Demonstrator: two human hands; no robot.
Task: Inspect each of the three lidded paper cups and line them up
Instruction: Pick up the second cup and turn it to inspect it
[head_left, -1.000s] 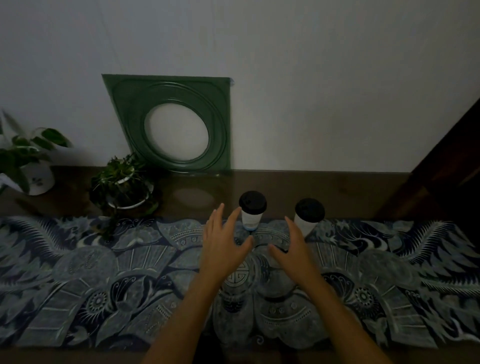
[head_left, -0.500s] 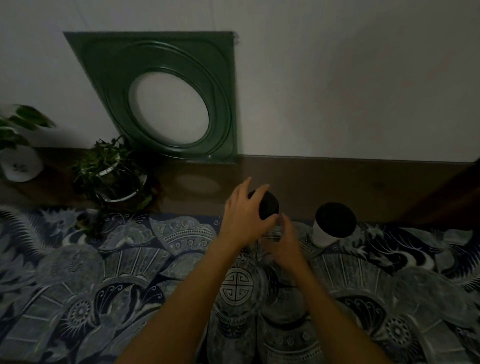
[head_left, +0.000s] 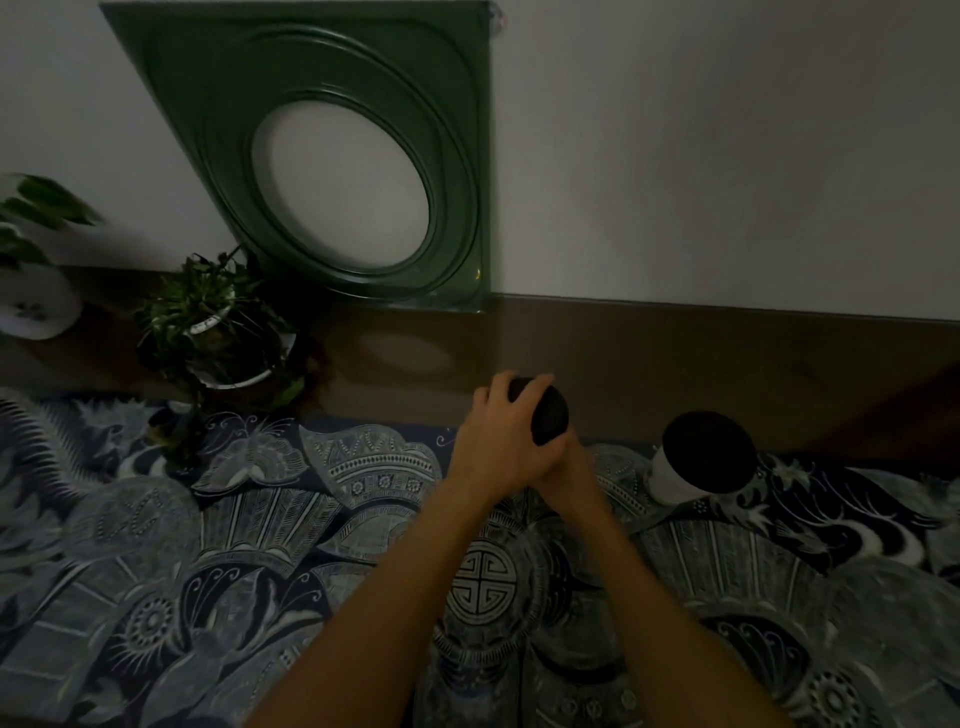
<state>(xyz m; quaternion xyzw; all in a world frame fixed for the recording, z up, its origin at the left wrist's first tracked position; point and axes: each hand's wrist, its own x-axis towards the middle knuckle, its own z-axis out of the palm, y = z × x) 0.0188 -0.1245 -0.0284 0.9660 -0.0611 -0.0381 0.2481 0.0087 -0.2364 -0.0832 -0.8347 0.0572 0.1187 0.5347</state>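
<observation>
Both hands hide the held cup's (head_left: 549, 422) body; only two cups show.

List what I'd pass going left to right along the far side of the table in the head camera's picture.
White pot with a leafy plant → small potted plant → green square frame against the wall → left hand and right hand on a black-lidded cup → second black-lidded cup.
</observation>
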